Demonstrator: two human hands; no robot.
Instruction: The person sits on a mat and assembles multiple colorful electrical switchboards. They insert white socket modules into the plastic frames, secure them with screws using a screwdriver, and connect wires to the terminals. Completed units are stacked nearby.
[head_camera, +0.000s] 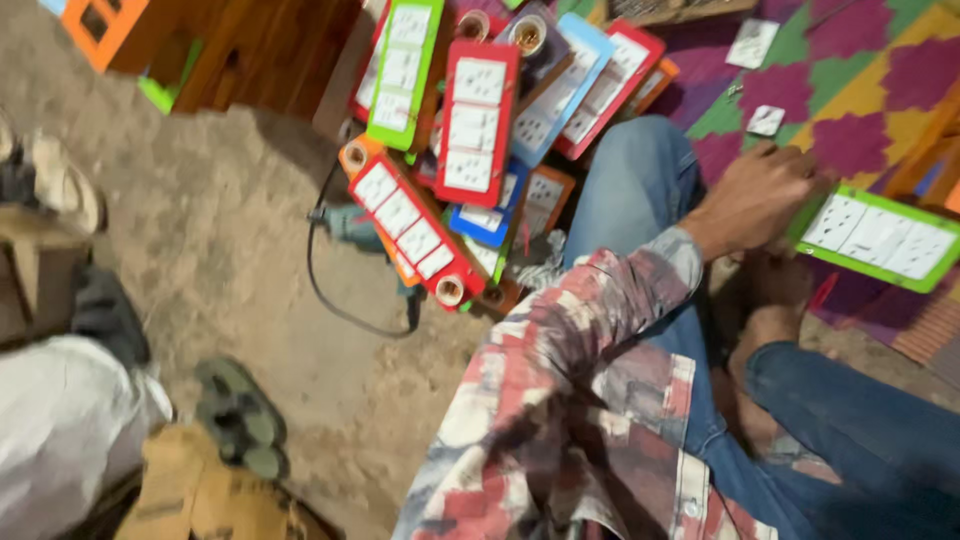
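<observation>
A dirt floor is filling the left of the view, and a woven mat in magenta, green and yellow diamonds is lying at upper right. The person is sitting on the ground in blue jeans, legs folded, looking down over a patterned sleeve.

One hand, which looks to be the left, is reaching across the knee, its fingers resting at the left end of a green-framed switch board with white switch plates. It is blurred, so I cannot tell whether the fingers are closing round the frame or only pressing on it. The other hand is not showing.

To handle this board well, I would judge that the hand should take the frame by its edge, not by the white plates, and keep it flat while drawing it toward the lap.

Open room is scarce. Just behind the knee, a heap of similar boards in red, green, blue and orange is lying stacked and overlapping, with a power drill and its looping black cord beside it on the dirt. Two small white plates are lying loose on the mat, near the hand. At lower left, another person's sandalled foot is resting well apart.
</observation>
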